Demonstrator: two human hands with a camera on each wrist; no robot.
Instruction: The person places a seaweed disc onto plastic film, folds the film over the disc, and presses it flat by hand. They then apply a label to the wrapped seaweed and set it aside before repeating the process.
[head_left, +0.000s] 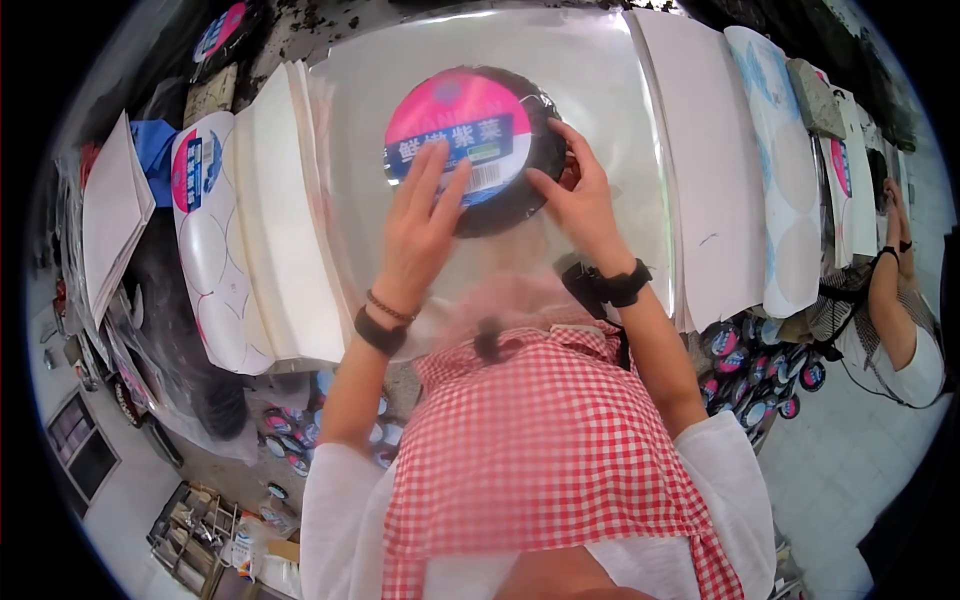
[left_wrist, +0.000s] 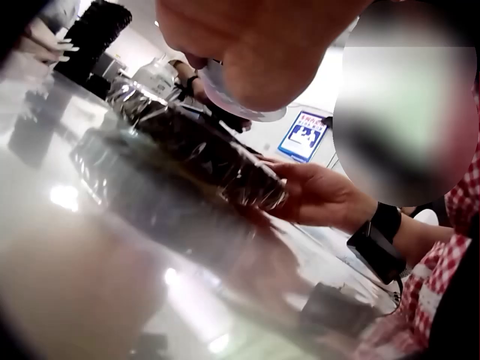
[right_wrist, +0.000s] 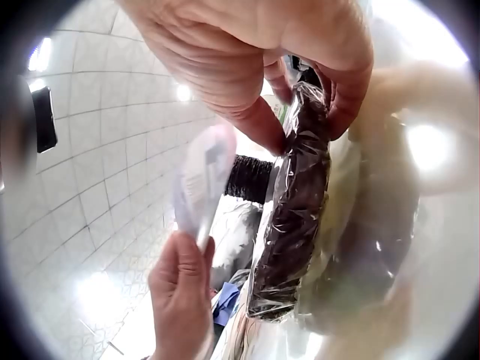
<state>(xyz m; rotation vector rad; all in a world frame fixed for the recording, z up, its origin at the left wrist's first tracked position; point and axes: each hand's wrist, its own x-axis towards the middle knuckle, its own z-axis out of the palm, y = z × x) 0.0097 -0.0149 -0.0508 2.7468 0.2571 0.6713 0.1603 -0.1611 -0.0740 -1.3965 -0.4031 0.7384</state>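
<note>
A round dark disc (head_left: 520, 190) wrapped in clear film lies on a glossy transparent sheet (head_left: 610, 90) in front of me. A pink and blue round label (head_left: 455, 135) sits over the disc. My left hand (head_left: 425, 215) lies over the label with long fingers. In the right wrist view it pinches the label (right_wrist: 202, 187) at its lower edge, and the label stands a little off the disc (right_wrist: 296, 217). My right hand (head_left: 570, 195) grips the disc's right rim between thumb and curled fingers, and shows in the left wrist view (left_wrist: 315, 195) at the disc's edge (left_wrist: 202, 157).
Stacks of white sheets lie to the left (head_left: 285, 210) and right (head_left: 700, 160) of the glossy sheet. A sheet of round labels (head_left: 205, 220) lies at far left. Labelled discs are piled lower right (head_left: 760, 370) and lower left (head_left: 290, 440). Another person (head_left: 895, 300) works at the right.
</note>
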